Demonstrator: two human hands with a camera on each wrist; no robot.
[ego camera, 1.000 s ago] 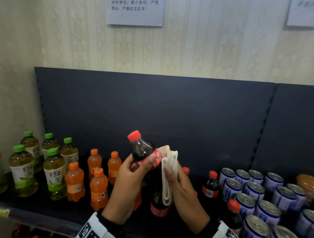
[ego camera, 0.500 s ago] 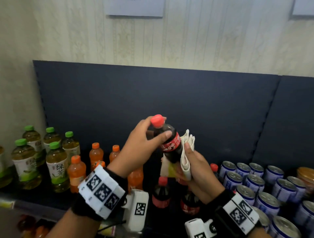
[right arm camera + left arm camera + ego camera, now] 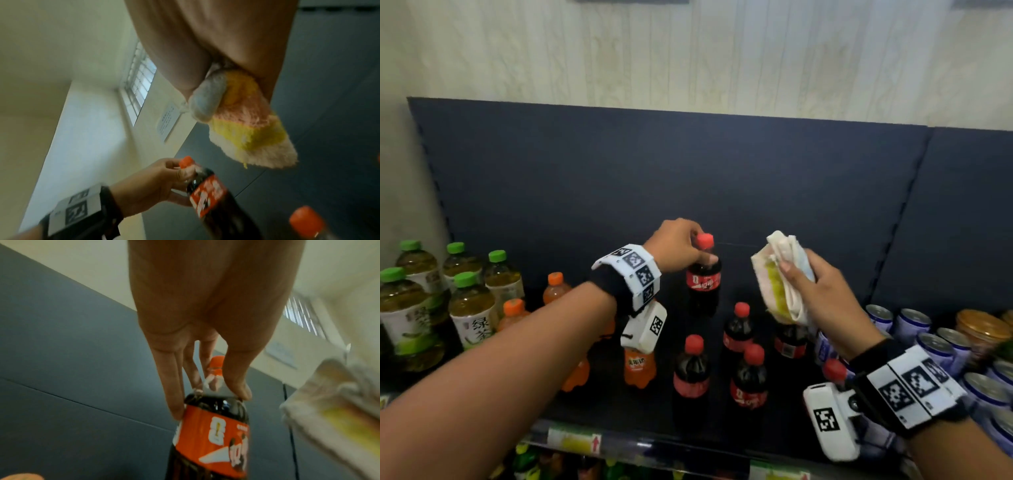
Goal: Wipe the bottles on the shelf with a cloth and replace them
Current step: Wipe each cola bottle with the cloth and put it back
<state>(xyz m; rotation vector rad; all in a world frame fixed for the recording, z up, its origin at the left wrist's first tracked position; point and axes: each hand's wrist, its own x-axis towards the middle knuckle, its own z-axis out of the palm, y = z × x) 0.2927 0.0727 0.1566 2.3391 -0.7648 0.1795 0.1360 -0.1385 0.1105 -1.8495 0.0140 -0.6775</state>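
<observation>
Head view: your left hand (image 3: 681,245) grips a cola bottle (image 3: 703,278) by the neck and shoulder, fingers curled just under the red cap, so the body hangs free and upright. The bottle is at the back of the shelf (image 3: 619,404), behind the other cola bottles (image 3: 722,363); whether its base touches the shelf, can't tell. Looks like the replace step. Your right hand (image 3: 815,291) clutches the folded cloth (image 3: 780,277), held up and off to the side, apart from the bottle, probably so it stays out of the way of the set-down. Orange soda bottles (image 3: 638,365) and green tea bottles (image 3: 472,308) stand to the left, cans (image 3: 928,339) to the right.

Left wrist view: fingers (image 3: 176,391) and thumb come down round the bottle's shoulder (image 3: 216,404), tips at the top edge of the red label. Grip from above leaves the label and lower body clear. The cloth is a blur at the right edge.

Right wrist view: the cloth (image 3: 246,121), striped yellow, pink and white, is bunched in your palm with fingers wrapped over it; a folded end sticks out, ready as a wiping face. Below, the other hand holds the cola bottle at the neck, another red cap (image 3: 306,219) nearby.
</observation>
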